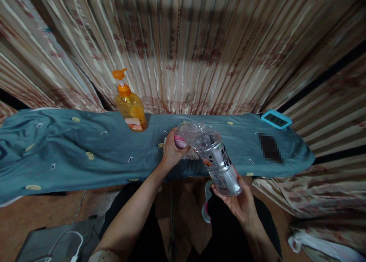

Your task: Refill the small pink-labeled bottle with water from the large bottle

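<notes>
My left hand [171,151] reaches forward, fingers curled around a small clear bottle [183,137] with a pink label, above the teal-covered table [71,155] near its front edge. My right hand [240,203], palm up, cups the base of a large clear bottle [219,161] tilted toward the small one, their mouths meeting; I can't tell what either contains.

R hand [243,204] holds tilted bottle [219,163]; L hand [171,151] grips small bottle [183,137].

Left arm bare, stretched forward from lower left, left hand [171,152] raised, fingers curled shut in a grip, thumb on the right side. Right hand [240,204] lower, palm up, fingers cupped closed, wrist bent.
</notes>
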{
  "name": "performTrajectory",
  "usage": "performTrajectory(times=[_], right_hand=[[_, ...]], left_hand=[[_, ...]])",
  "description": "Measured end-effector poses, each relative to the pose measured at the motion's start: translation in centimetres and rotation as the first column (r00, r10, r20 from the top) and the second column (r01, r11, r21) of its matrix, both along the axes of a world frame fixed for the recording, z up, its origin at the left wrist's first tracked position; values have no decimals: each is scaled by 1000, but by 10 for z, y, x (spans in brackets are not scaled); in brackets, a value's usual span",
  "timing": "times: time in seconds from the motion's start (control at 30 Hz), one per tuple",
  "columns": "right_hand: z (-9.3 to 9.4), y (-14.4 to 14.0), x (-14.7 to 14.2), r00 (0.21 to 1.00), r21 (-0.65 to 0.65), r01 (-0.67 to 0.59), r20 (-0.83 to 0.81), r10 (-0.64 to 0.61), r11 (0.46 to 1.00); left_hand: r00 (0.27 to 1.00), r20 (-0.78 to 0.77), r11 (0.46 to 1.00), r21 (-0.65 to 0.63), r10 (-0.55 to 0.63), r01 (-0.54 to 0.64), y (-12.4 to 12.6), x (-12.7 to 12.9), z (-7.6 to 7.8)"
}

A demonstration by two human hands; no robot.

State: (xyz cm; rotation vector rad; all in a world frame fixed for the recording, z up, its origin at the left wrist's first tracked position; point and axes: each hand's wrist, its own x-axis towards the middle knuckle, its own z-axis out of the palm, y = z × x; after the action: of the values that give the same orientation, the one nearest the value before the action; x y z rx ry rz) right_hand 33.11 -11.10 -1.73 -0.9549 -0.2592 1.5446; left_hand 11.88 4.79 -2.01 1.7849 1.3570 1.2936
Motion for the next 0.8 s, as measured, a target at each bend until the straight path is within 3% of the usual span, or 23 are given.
performTrajectory(times=[0.4,0.8], right_hand=[[11,-5,4,1000,16,-6,22,6,1000],[10,-10,5,999,-33,47,14,-46,998]], left_hand=[[1000,29,1000,6,-10,10,-1,1,-5],[999,34,1000,10,-29,29,-5,7,-3]])
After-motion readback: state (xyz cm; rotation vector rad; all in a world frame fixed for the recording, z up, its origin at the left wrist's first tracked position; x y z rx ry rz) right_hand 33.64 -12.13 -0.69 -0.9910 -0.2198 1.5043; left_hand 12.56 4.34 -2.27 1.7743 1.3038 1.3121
